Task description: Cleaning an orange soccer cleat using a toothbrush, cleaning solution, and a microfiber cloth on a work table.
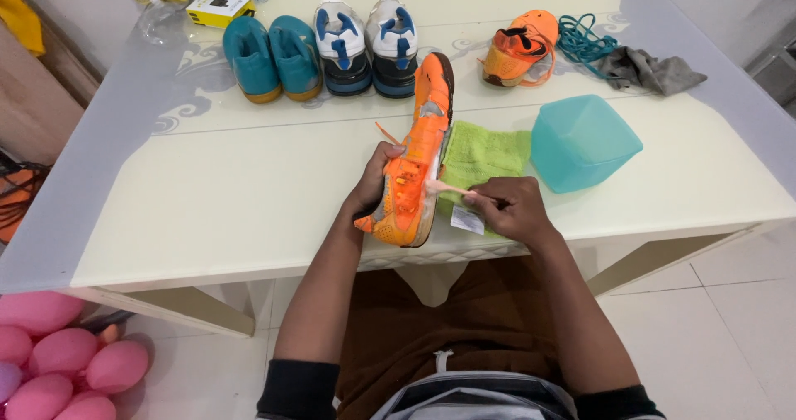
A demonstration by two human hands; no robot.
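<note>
Head view shows the left hand (371,184) with its fingers wrapped round the toe end of an orange shoe (414,159), propped on edge near the front of the worktop (249,188), while the right hand (507,210) pinches a thin brush (448,189) against its sole. The shoe looks light, soft in the upper and stiff along the sole, so a grip across the sole edge seems steadiest. Open room lies left; a green cloth (489,150) and teal tub (580,142) crowd the right.

Small yellow box (218,8) with black panel on top: far side of desk (232,196), just left-behind teal shoes (271,57). White label (467,219) on green cloth (485,156), near desk front edge.
</note>
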